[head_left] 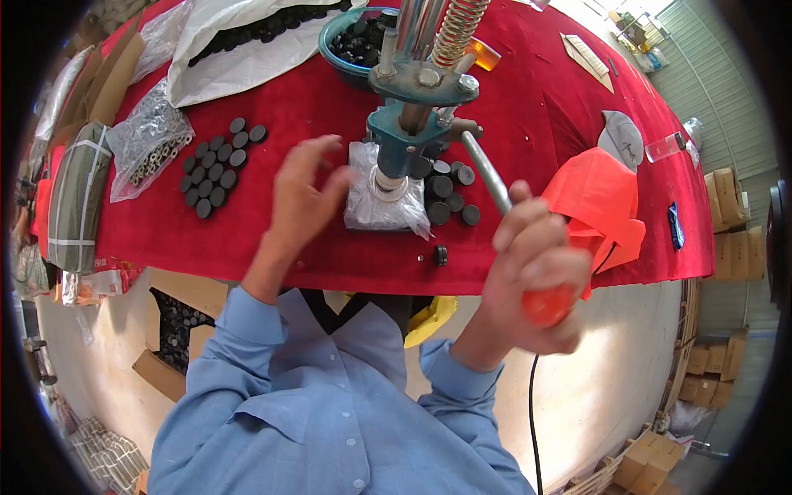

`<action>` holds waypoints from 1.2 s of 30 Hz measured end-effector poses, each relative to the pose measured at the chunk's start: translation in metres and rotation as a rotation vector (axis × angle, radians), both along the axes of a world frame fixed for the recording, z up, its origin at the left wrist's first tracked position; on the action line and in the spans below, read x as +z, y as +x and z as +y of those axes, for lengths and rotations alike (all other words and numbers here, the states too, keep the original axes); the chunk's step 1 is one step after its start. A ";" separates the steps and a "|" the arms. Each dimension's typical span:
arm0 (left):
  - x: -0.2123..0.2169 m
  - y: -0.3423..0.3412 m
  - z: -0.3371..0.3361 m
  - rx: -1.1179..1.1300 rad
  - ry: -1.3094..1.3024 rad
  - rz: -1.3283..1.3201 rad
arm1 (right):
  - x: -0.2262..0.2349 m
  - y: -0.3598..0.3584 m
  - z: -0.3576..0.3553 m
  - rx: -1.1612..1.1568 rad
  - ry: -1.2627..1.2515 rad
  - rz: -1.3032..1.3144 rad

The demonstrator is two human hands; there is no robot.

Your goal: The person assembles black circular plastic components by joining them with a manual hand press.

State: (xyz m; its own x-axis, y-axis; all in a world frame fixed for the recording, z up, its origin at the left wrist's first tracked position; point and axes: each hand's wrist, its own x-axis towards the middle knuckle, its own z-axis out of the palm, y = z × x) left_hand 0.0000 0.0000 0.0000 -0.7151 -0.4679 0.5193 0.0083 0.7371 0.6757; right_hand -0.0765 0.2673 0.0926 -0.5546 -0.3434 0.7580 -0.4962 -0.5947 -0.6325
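We see the white round piece (389, 190) under the press (400, 153), just to the right of the left hand (305, 183).
The left hand is the nearer one to this piece; its fingers are spread apart and hold nothing, and we cannot tell if the thumb touches the plastic-wrapped base (370, 216). The right hand (530, 262) has its fingers curled around the red knob (548, 305) of the lever (487, 172), whose long axis goes from the press to the near right. The press is of teal painted metal, with a shiny coiled spring (459, 33); the knob looks smooth and rounded. Flat, matt black discs (217, 172) lie on the left of the desk (318, 268), on its soft red cloth.
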 end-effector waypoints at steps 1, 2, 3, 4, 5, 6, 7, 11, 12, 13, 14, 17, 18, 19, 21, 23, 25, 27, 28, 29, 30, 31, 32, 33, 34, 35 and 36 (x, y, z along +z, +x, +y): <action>-0.002 0.000 0.001 -0.001 0.001 -0.003 | -0.016 0.009 0.003 -0.025 -0.052 0.013; -0.007 0.003 -0.022 0.126 -0.161 -0.015 | -0.028 0.021 0.004 -0.067 -0.049 -0.050; -0.015 0.008 -0.049 0.228 -0.368 -0.062 | -0.033 0.033 0.008 -0.121 -0.033 -0.124; -0.022 0.009 -0.064 0.276 -0.438 -0.141 | -0.029 0.028 0.008 -0.097 -0.049 -0.074; -0.029 0.009 -0.077 0.318 -0.512 -0.217 | -0.023 0.021 0.003 -0.080 -0.071 -0.022; -0.034 0.009 -0.087 0.320 -0.518 -0.210 | -0.017 0.016 0.001 -0.080 -0.079 -0.016; -0.039 0.009 -0.094 0.316 -0.549 -0.277 | -0.010 0.012 0.001 -0.073 -0.051 0.005; -0.049 0.008 -0.106 0.239 -0.487 -0.317 | 0.013 -0.013 -0.005 0.011 -0.071 0.076; -0.047 0.010 -0.107 0.240 -0.488 -0.318 | 0.021 -0.021 -0.009 0.012 -0.072 0.075; -0.045 0.010 -0.108 0.290 -0.377 -0.295 | 0.033 -0.028 -0.012 0.047 -0.057 0.053; -0.042 0.011 -0.108 0.339 -0.266 -0.272 | 0.044 -0.035 -0.017 0.081 -0.042 0.030; -0.040 0.017 -0.108 0.221 -0.395 -0.304 | 0.071 -0.061 -0.036 0.205 -0.095 -0.156; -0.037 0.021 -0.107 0.224 -0.400 -0.306 | 0.081 -0.068 -0.047 0.207 -0.100 -0.158; -0.031 0.022 -0.101 0.232 -0.340 -0.355 | 0.091 -0.074 -0.057 0.141 -0.079 -0.156; -0.016 0.025 -0.082 0.237 -0.283 -0.402 | 0.099 -0.091 -0.078 0.071 -0.060 -0.153; 0.001 0.020 -0.049 0.184 -0.085 -0.301 | 0.101 -0.109 -0.093 0.207 -0.194 -0.413; 0.008 0.018 -0.013 0.054 0.087 -0.227 | 0.102 -0.112 -0.098 0.216 -0.184 -0.372; 0.012 0.010 0.021 -0.076 0.058 -0.195 | 0.104 -0.113 -0.097 0.224 -0.176 -0.326; 0.012 0.004 0.034 -0.126 0.063 -0.185 | 0.103 -0.115 -0.094 0.262 -0.183 -0.368; 0.011 -0.001 0.044 -0.176 0.069 -0.175 | 0.102 -0.117 -0.091 0.299 -0.189 -0.409; 0.011 -0.006 0.049 -0.195 0.042 -0.194 | 0.105 -0.111 -0.096 0.304 -0.189 -0.411; 0.005 -0.009 0.049 -0.191 0.042 -0.195 | 0.107 -0.103 -0.102 0.229 -0.190 -0.433; -0.004 -0.012 0.048 -0.185 0.029 -0.174 | 0.109 -0.097 -0.105 0.154 -0.190 -0.454; -0.006 -0.015 0.051 -0.184 0.019 -0.149 | 0.108 -0.095 -0.103 0.153 -0.188 -0.453; -0.007 -0.018 0.053 -0.184 0.021 -0.148 | 0.106 -0.094 -0.101 0.151 -0.182 -0.434; -0.007 -0.020 0.055 -0.185 0.061 -0.158 | 0.104 -0.091 -0.099 0.151 -0.175 -0.416; -0.006 -0.024 0.061 -0.194 0.106 -0.164 | 0.104 -0.086 -0.091 0.143 -0.170 -0.412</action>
State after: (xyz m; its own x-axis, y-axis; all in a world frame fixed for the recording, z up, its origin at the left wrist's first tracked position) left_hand -0.0236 0.0605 -0.0062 -0.8672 -0.3596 0.3444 0.0265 0.6574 0.7531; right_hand -0.1628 0.1765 0.1970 -0.7771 -0.3283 0.5370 -0.1299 -0.7512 -0.6472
